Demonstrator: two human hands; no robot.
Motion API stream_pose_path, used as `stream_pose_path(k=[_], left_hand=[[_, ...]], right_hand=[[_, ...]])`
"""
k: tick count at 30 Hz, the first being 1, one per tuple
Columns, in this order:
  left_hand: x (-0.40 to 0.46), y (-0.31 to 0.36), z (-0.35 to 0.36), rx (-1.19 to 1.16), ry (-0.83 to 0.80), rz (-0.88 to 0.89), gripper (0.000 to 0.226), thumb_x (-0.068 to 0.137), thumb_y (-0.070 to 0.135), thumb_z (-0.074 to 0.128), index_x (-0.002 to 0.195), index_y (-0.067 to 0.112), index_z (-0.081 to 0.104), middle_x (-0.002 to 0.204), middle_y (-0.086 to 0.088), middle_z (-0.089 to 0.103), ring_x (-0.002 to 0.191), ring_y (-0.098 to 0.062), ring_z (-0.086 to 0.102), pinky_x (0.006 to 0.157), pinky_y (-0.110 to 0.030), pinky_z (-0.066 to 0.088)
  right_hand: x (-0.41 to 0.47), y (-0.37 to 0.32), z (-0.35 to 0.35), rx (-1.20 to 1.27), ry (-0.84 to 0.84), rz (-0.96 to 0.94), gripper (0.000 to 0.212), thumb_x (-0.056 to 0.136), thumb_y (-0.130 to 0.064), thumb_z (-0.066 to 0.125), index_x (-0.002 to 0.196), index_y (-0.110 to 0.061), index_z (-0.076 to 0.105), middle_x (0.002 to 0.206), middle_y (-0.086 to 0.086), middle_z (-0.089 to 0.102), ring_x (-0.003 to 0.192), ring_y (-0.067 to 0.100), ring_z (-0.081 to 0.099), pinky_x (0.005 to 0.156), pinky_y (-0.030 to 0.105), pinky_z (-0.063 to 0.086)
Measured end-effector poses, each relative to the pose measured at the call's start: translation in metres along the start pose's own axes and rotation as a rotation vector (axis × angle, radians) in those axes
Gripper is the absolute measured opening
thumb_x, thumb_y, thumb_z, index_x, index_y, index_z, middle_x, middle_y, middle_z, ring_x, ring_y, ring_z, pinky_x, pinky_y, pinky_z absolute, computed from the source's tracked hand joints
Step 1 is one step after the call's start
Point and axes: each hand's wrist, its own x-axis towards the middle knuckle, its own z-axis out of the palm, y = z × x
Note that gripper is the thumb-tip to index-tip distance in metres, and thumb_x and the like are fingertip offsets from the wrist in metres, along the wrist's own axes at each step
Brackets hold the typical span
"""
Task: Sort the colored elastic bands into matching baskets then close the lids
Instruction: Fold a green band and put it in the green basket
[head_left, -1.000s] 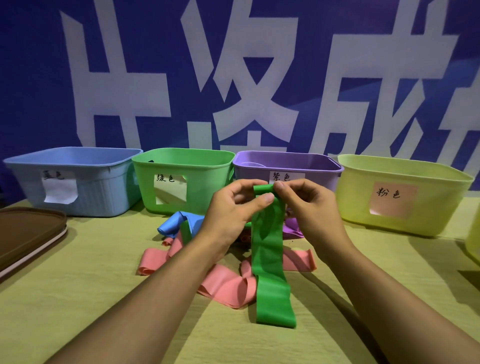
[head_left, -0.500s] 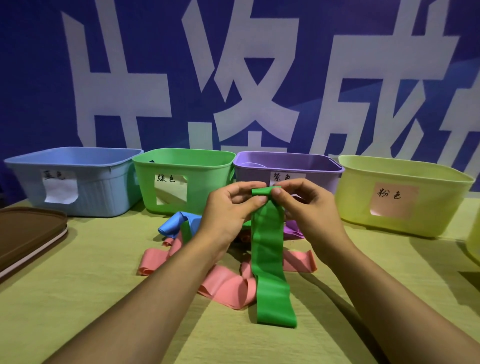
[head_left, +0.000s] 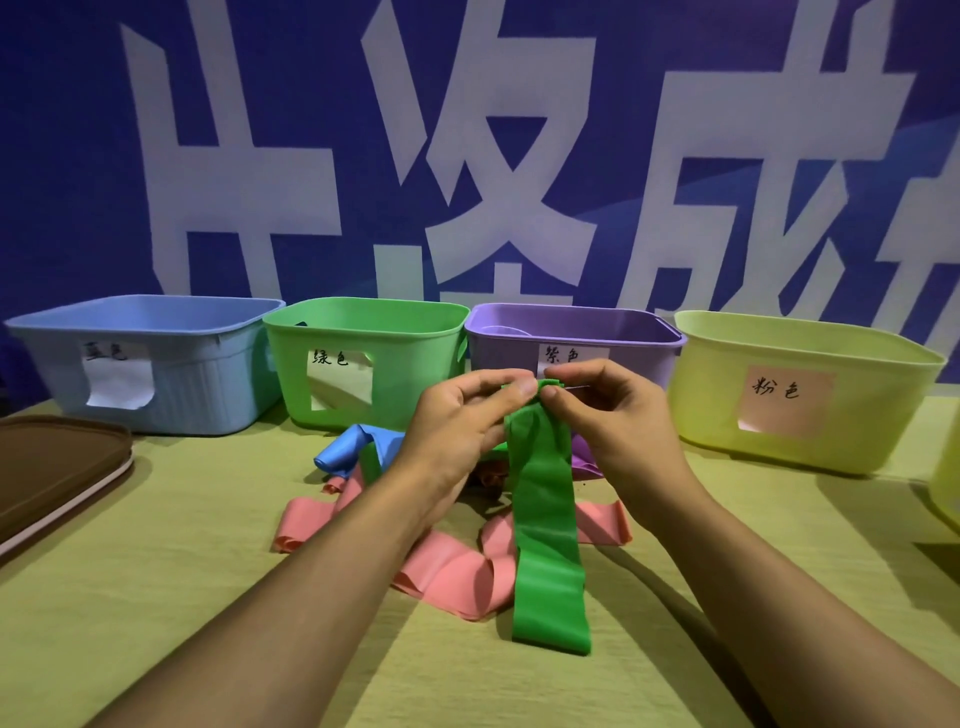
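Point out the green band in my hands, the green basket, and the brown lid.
green band (head_left: 548, 530), head view, on the middle of the hanging strip.
green basket (head_left: 410, 374), head view, on its front wall right of the label.
brown lid (head_left: 52, 462), head view, on its flat top.

You are looking through one head camera, facing forward and down across the tabletop (head_left: 156, 597) toward its far edge, where the baskets (head_left: 363, 364) are lining up before the banner (head_left: 779, 156). It is sitting close above your forearms.
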Motion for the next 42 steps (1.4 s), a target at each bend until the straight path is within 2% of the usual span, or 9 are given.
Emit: stream_pose_path(k=[5,11,15,18,22,29,34,39,42], left_hand=[[0.0,-0.003,-0.001,0.049,0.059,-0.036,0.021,0.091,0.02,0.073,0.102,0.002,0.075,0.1,-0.022,0.077,0.086,-0.027,0.075,0.069,-0.027,0.062],[0.003,-0.005,-0.003,0.091,0.091,0.02,0.012,0.087,0.013,0.077,0.098,0.007,0.078,0.099,-0.023,0.077,0.094,-0.033,0.073,0.096,-0.045,0.057],[0.003,-0.004,-0.002,0.075,0.07,0.043,0.012,0.081,0.01,0.079,0.093,0.012,0.078,0.1,-0.022,0.077,0.096,-0.032,0.072,0.095,-0.042,0.055],[0.002,-0.005,-0.001,0.081,0.033,0.067,0.024,0.07,0.017,0.081,0.094,0.014,0.078,0.101,-0.02,0.077,0.097,-0.03,0.072,0.091,-0.037,0.057],[0.002,-0.007,-0.002,0.104,0.023,0.097,0.017,0.08,0.003,0.079,0.089,0.017,0.08,0.104,-0.024,0.076,0.099,-0.03,0.072,0.097,-0.042,0.057],[0.0,-0.003,-0.002,0.103,0.013,0.074,0.024,0.081,-0.005,0.077,0.086,0.019,0.08,0.104,-0.018,0.077,0.1,-0.027,0.073,0.093,-0.038,0.059],[0.0,-0.002,-0.004,0.072,-0.017,0.067,0.027,0.079,-0.009,0.076,0.09,0.016,0.079,0.1,-0.013,0.078,0.098,-0.025,0.074,0.088,-0.03,0.061],[0.001,0.002,-0.002,0.001,-0.024,0.013,0.018,0.084,0.012,0.075,0.102,0.007,0.074,0.099,-0.014,0.077,0.085,-0.016,0.074,0.077,-0.024,0.062],[0.002,-0.002,-0.003,0.094,0.009,-0.034,0.042,0.078,0.041,0.075,0.1,0.005,0.076,0.098,-0.018,0.078,0.083,-0.022,0.074,0.076,-0.033,0.063]], right_hand=[[0.001,0.001,0.002,0.01,-0.024,-0.031,0.018,0.089,-0.006,0.076,0.103,-0.018,0.077,0.1,0.005,0.078,0.102,0.024,0.073,0.092,0.046,0.061],[-0.001,-0.001,0.003,0.008,-0.042,-0.005,0.021,0.095,-0.003,0.069,0.109,-0.018,0.074,0.104,0.003,0.077,0.101,0.022,0.072,0.086,0.033,0.06],[-0.004,-0.006,0.006,0.051,-0.007,0.085,0.032,0.093,-0.044,0.066,0.106,-0.017,0.075,0.104,0.013,0.075,0.101,0.037,0.072,0.093,0.056,0.058],[-0.006,-0.01,0.008,-0.081,-0.004,0.1,0.052,0.086,-0.062,0.064,0.092,-0.013,0.078,0.09,0.019,0.075,0.088,0.038,0.072,0.076,0.049,0.061],[-0.008,-0.013,0.007,-0.088,0.006,0.115,0.052,0.09,-0.052,0.069,0.086,-0.001,0.074,0.083,0.025,0.072,0.067,0.029,0.072,0.054,0.028,0.057],[-0.007,-0.012,0.008,-0.042,0.003,0.083,0.031,0.089,-0.039,0.074,0.083,-0.009,0.076,0.081,0.013,0.076,0.082,0.035,0.075,0.07,0.047,0.062],[-0.006,-0.01,0.007,0.005,-0.02,0.083,0.021,0.089,-0.03,0.076,0.088,-0.008,0.075,0.083,0.01,0.077,0.082,0.026,0.075,0.074,0.042,0.061],[-0.005,-0.007,0.005,0.052,-0.045,0.058,0.028,0.08,-0.031,0.077,0.096,-0.007,0.075,0.093,0.012,0.078,0.095,0.033,0.074,0.086,0.049,0.058],[-0.005,-0.009,0.006,0.106,-0.068,0.043,0.023,0.082,-0.02,0.076,0.099,-0.004,0.073,0.095,0.013,0.078,0.094,0.028,0.075,0.087,0.042,0.06]])
